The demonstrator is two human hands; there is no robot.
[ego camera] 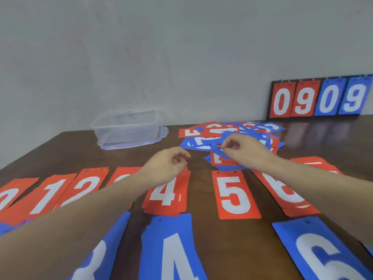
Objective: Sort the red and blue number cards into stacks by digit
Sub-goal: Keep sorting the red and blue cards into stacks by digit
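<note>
Brown table: right hand pinches blue card on pile.

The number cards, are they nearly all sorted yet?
Partly. Red stacks run along the table, such as the red 4 and red 5, with blue 4 and blue 6 nearer. The right hand pinches a card at the mixed pile, which remains unsorted.
</note>
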